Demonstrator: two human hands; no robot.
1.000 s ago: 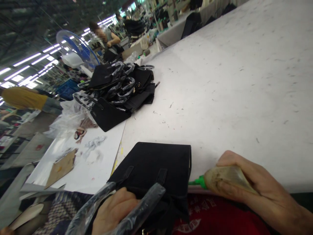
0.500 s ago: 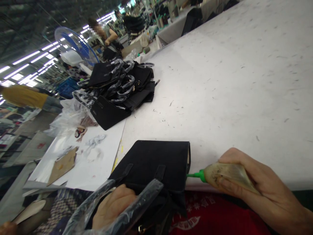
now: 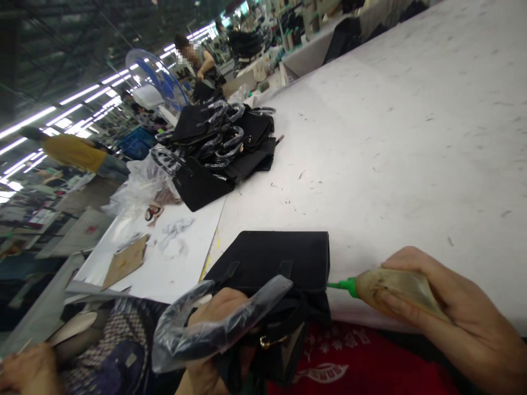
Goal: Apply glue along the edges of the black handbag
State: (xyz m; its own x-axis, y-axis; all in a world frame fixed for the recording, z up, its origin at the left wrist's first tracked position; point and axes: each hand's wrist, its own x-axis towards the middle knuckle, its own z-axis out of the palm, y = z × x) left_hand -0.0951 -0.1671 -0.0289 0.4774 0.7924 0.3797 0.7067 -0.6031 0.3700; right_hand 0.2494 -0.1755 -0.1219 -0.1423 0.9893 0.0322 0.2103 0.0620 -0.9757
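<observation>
My left hand [image 3: 222, 308] reaches through the plastic-wrapped handle [image 3: 242, 323] of a black handbag [image 3: 272, 249] and grips the bag near its opening; some of its fingers are hidden. The bag lies at the table's near edge, its lower part hanging over toward a red apron [image 3: 354, 359]. A gold-coloured clasp [image 3: 265, 341] shows below the handle. In my right hand [image 3: 448, 307] is a soft, yellowish squeeze bottle [image 3: 391, 288] with a green nozzle. The nozzle tip is at the bag's right side edge; whether it touches cannot be made out.
A pile of black handbags [image 3: 226, 137] with wrapped handles stands farther back. Left of it lies clear plastic sheeting [image 3: 138, 186]; a cardboard piece [image 3: 125, 262] rests on the white board. A co-worker's hand [image 3: 31, 367] shows at lower left. A fan [image 3: 164, 82] stands beyond.
The view has shifted left, so things appear farther right. The handle has swung across my left hand, and more of the bag's clasp shows. The nozzle stays by the bag's side edge.
</observation>
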